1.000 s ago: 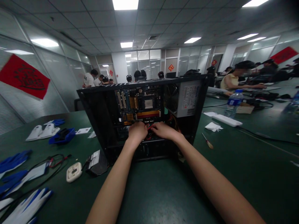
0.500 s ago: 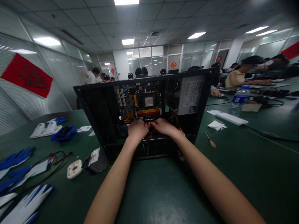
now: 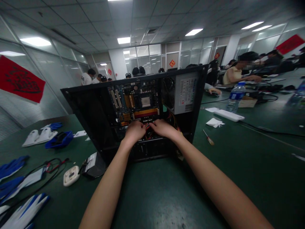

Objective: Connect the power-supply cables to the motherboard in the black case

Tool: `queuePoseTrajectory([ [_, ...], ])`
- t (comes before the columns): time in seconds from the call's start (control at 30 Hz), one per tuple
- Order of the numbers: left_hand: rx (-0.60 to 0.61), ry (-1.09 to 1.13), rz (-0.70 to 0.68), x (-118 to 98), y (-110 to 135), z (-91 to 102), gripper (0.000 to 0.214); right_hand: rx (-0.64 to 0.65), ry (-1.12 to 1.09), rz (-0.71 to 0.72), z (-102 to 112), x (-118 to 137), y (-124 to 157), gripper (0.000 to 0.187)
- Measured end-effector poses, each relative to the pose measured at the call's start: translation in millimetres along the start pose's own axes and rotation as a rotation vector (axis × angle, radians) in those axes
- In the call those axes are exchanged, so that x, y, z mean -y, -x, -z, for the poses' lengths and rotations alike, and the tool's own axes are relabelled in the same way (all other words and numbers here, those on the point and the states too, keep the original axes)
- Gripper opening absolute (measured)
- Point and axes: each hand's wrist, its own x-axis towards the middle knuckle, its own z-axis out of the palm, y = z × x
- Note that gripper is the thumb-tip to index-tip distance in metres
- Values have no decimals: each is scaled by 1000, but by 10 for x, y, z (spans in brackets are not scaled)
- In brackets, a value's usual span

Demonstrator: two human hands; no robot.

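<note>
An open black computer case (image 3: pixel 81 95) stands in front of me, with its motherboard (image 3: pixel 145 90) and its grey power supply (image 3: pixel 187 92) showing. Both of my hands reach inside, below the red and yellow memory slots (image 3: pixel 145 112). My left hand (image 3: pixel 135 131) is closed, its fingertips pinched at a thin bundle of coloured wires (image 3: pixel 147 126). My right hand (image 3: pixel 164 128) meets it from the other side, thumb and fingers closed on the same cable. The fingers partly hide the connector end. More cables (image 3: pixel 176 122) hang under the power supply behind my right hand.
Right of the case lie a screwdriver (image 3: pixel 208 137), a crumpled tissue (image 3: pixel 214 122), a white power strip (image 3: pixel 229 115) and a water bottle (image 3: pixel 236 97). On the left are gloves (image 3: pixel 26 211), a blue tray (image 3: pixel 59 140), a white square object (image 3: pixel 71 176) and a dark box-like part (image 3: pixel 94 166). People sit further back.
My view has turned slightly right, so the scene sits further left. Both hands stay at the same spot in the case, fingertips still together at the wires.
</note>
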Motion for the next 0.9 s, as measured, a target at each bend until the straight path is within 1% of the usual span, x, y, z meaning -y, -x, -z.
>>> queuePoseTrajectory([
  [0.1, -27, 75, 98, 10, -19, -29, 36, -11, -16, 41, 7, -4, 9, 50],
  [0.13, -28, 83, 100, 4, -15, -30, 36, -9, -16, 46, 9, -3, 11, 49],
  [0.17, -20, 80, 73, -6, -6, -27, 35, -4, -9, 42, 11, -2, 13, 50],
  [0.27, 49, 68, -81, -44, 36, -9, 36, 24, 35, -5, 16, 6, 15, 52],
  [0.33, 61, 59, -117, -55, 54, -5, 36, 30, 51, -13, 14, 9, 15, 53],
  [0.43, 47, 39, -91, -45, 59, -15, 36, 23, 47, 6, 1, 3, 12, 53],
  [0.57, 96, 15, -57, -42, 64, -19, 35, 40, 44, 56, -15, -10, 10, 53],
  [0.7, 67, -18, 0, -74, 94, 10, 36, 64, 76, 64, -12, -8, 20, 51],
  [0.83, 95, 28, -8, -67, 104, 20, 35, 89, 120, 77, -11, 0, 30, 50],
  [0.9, 90, 44, -23, -50, 99, 14, 36, 134, 156, 79, -10, 2, 23, 50],
])
